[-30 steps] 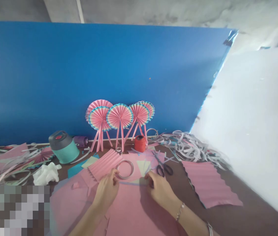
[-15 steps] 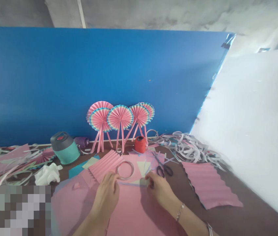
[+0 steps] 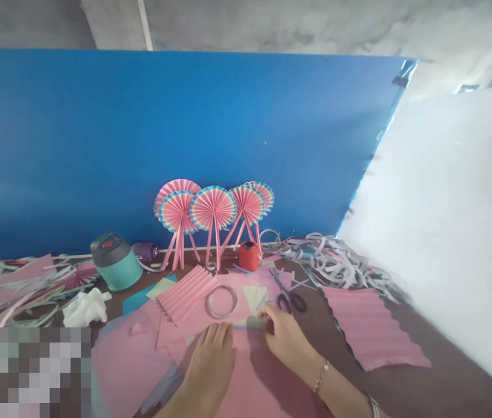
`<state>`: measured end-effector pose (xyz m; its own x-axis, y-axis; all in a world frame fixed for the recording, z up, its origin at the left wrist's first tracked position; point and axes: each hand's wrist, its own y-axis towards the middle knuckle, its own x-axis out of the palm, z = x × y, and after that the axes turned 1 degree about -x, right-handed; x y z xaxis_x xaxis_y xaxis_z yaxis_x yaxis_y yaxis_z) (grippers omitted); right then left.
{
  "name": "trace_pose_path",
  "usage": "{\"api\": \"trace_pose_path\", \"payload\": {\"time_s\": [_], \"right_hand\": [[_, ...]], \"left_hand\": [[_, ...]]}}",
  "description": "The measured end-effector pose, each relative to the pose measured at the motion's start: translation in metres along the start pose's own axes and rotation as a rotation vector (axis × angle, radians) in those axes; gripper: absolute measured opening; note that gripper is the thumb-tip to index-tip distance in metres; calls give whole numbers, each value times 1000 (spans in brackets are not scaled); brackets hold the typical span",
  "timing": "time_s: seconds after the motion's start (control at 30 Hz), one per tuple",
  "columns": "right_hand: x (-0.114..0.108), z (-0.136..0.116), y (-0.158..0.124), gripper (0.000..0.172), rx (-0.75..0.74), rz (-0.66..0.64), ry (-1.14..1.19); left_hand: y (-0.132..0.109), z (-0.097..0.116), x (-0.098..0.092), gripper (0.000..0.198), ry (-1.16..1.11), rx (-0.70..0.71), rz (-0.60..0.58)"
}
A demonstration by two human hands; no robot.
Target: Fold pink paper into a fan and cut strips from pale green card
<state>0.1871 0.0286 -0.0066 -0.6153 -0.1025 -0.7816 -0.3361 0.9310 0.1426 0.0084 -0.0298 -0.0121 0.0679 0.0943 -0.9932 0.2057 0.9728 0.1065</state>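
Observation:
A sheet of pink paper lies in front of me, with a pale strip along its far edge. My left hand rests flat on its left side, fingers stretched forward. At the far right edge, the fingers of my right hand are curled and pinched on the paper. Just beyond the hands lies a thin ring that looks like a tape roll. Dark-handled scissors lie beyond my right hand. A pleated pink paper is at the left of the ring.
Several round pleated paper fans stand against the blue panel. A red spool, a teal container, crumpled white tissue and heaps of paper strips surround the work area. A wavy pink sheet lies right.
My left hand has moved right and nearer to me, from pinching the paper's far edge to lying flat on it. My right hand stays at the edge, nearly unmoved.

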Motion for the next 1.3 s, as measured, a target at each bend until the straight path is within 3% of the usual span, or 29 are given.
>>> {"api": "trace_pose_path", "payload": {"time_s": [0.37,0.57,0.83,1.1,1.3], "right_hand": [[-7,3,0,32,-38,50,-80],[-7,7,0,29,12,-6,-106],[-7,10,1,29,69,-20,-140],[-25,13,2,29,128,-51,-200],[-26,16,5,26,4,44,-156]], "left_hand": [[-6,0,7,40,69,70,238],[-3,0,10,48,47,61,135],[-5,2,1,49,29,37,80],[-3,0,2,50,4,40,11],[-2,0,4,52,0,14,-10]]}}
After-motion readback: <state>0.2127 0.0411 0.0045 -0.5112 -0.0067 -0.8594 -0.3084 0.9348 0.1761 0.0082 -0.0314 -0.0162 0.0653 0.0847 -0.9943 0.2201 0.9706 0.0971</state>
